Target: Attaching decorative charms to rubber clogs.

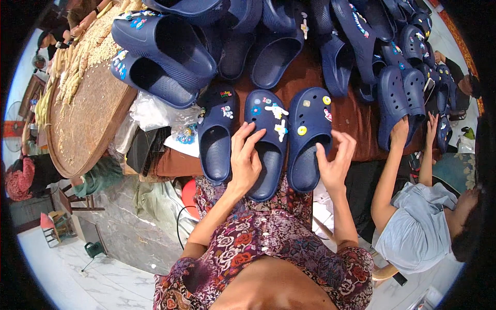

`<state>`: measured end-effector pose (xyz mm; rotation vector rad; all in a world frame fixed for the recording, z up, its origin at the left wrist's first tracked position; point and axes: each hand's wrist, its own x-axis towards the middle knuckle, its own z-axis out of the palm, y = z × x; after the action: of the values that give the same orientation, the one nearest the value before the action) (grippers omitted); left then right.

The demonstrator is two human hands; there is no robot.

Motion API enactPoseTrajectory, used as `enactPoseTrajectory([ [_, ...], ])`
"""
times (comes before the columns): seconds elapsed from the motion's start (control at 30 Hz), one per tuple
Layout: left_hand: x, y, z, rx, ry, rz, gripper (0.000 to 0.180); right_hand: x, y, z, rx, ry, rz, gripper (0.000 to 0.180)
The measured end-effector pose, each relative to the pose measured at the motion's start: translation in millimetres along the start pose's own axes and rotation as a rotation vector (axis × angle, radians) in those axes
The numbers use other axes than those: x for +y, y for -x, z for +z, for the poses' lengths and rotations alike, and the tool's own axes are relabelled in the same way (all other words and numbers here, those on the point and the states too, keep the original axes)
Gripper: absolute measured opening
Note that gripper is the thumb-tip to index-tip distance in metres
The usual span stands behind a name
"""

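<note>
Three navy clogs lie in a row before me, toes pointing away. My left hand (pixel 246 159) rests on the left side of the middle clog (pixel 267 181), fingers spread over its strap; that strap bears a blue flower and white character charms. Beside the right clog (pixel 305 170) is my right hand (pixel 337 159), open, its thumb over the foot opening and its fingers apart along the outer side. Yellow-and-white round charms and a pink one sit on that clog. The left clog (pixel 215 150) has a small white character charm and a colourful one, and no hand on it.
Many more navy clogs (pixel 170 46) are heaped across the far side of the brown-covered table (pixel 175 164). Clear plastic bags (pixel 155 111) lie at left, near a round wooden tray (pixel 77 129) of pale kernels. At right, a person in grey (pixel 423 222) handles a pair of clogs (pixel 393 98).
</note>
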<state>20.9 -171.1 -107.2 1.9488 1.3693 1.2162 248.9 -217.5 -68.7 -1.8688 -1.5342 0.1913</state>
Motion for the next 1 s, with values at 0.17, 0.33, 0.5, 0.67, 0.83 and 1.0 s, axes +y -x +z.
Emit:
enactPoseTrajectory([
  [0.17, -1.8, -0.9, 3.5, 0.012, 0.084, -0.037, 0.052, 21.0, 0.9, 26.6, 0.006, -0.117, 0.015, 0.051],
  [0.33, -1.8, -3.9, -2.6, 0.037, 0.030, -0.048, 0.051, 29.4, 5.4, 21.0, -0.053, -0.132, 0.009, 0.054],
  [0.5, -3.0, -4.1, -4.9, 0.040, 0.013, -0.044, 0.049, 7.9, 3.7, 12.4, -0.081, -0.211, -0.062, 0.051],
  [0.67, 4.9, 1.1, -9.9, 0.108, 0.039, 0.047, 0.042, -18.1, -21.0, 3.6, -0.132, -0.179, -0.169, 0.042],
  [0.83, 21.6, 18.5, -12.8, 0.084, 0.069, 0.137, 0.040, -37.7, -53.7, 16.0, -0.363, 0.126, -0.433, 0.031],
  [1.0, 26.2, 30.8, -7.7, 0.004, 0.141, 0.084, 0.042, -44.3, -62.7, 50.0, -0.363, 0.213, -0.502, 0.021],
])
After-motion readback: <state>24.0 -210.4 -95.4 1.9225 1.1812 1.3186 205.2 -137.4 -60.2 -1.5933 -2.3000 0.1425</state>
